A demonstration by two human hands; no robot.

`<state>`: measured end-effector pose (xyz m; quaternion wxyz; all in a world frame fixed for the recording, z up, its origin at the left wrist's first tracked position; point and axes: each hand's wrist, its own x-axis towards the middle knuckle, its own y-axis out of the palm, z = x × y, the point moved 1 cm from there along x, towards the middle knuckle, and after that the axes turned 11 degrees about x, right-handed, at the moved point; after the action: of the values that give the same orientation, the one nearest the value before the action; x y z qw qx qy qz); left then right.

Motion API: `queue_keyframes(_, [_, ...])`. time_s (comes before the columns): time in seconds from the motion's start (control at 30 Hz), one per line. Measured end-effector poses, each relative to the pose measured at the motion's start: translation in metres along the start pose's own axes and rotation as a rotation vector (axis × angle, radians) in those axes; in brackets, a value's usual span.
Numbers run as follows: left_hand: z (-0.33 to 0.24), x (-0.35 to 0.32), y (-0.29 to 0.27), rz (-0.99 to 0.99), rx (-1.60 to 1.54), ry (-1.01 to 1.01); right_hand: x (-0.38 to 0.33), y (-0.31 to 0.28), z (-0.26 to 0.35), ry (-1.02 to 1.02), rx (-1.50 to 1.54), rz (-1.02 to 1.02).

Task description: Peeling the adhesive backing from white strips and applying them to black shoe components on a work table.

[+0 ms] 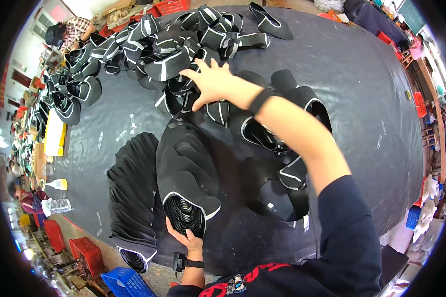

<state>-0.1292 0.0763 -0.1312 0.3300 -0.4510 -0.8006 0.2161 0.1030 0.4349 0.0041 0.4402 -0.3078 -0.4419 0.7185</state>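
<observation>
Two long rows of nested black shoe uppers with white edging lie side by side on the black-covered table. At the near end of the right-hand stack of shoe uppers (186, 168), my left hand (186, 241) grips the opening, its thumb at the mouth and a finger along the left side. My right hand (210, 83) reaches far across, fingers spread and holding nothing, above a loose heap of shoe uppers (168, 44). The left-hand stack (131, 188) lies untouched. More uppers (262, 136) lie beneath and beside my right forearm, partly hidden by it.
A single upper (271, 22) lies at the table's far edge. Along the left edge are a yellow-and-white item (55, 133), a small bottle (58, 184) and a clear container (57, 206). Red crates (86, 255) and a blue basket (126, 283) stand below. Another person (74, 32) is at the far left.
</observation>
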Motion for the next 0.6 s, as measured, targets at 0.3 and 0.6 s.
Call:
queue_keyframes(0.3, [-0.002,0.001,-0.004,0.044,0.053,-0.015,0.048,0.076,-0.023,0.139,-0.317,-0.041])
queue_keyframes(0.6, [0.004,0.002,-0.005,0.018,-0.019,0.013,-0.042,0.06,-0.069,0.078,-0.438,0.067])
